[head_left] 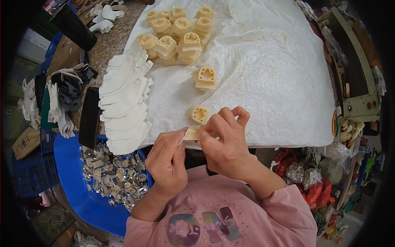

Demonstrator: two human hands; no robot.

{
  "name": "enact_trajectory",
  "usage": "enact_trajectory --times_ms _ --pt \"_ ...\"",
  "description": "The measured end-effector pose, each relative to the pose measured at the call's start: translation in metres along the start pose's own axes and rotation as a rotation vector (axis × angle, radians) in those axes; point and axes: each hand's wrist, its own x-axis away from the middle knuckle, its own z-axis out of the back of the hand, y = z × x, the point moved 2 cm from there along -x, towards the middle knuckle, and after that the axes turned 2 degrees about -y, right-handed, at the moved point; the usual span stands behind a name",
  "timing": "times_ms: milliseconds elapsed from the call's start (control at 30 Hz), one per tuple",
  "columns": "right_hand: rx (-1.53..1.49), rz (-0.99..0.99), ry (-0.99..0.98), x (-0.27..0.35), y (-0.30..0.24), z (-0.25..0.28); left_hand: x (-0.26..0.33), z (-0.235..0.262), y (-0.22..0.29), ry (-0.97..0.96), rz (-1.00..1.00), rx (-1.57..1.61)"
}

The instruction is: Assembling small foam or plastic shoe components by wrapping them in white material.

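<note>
At the near edge of the white-covered table, my left hand point(167, 157) and my right hand point(225, 140) both pinch a small cream heel-like piece point(191, 133) between thumbs and fingers. My fingers hide part of it. Just beyond them stands a cream moulded block point(199, 114), shaped like a shoe heel, with holes in its top. Another such block point(205, 78) sits farther up the table. Several more are stacked in a pile point(166, 46) at the far left of the sheet. Overlapping white cut pieces point(123, 99) lie in a long fanned row left of my hands.
A blue tub point(78, 193) holding crumpled silvery scraps point(115, 175) stands at lower left. Between it and the white pieces is a dark bar point(89, 117). A black cylinder point(73, 26) is at far left. A green metal frame point(362, 82) and bagged scraps point(321, 191) are on the right.
</note>
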Motion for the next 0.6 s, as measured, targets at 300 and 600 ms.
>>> enact_trajectory --times_ms 300,600 --pt "-0.191 0.042 0.076 0.006 0.02 -0.011 0.003 -0.003 -0.008 -0.008 -0.042 0.099" --pt "-0.533 0.002 0.012 0.006 0.02 -0.011 -0.007 -0.006 -0.015 -0.008 -0.263 0.068"
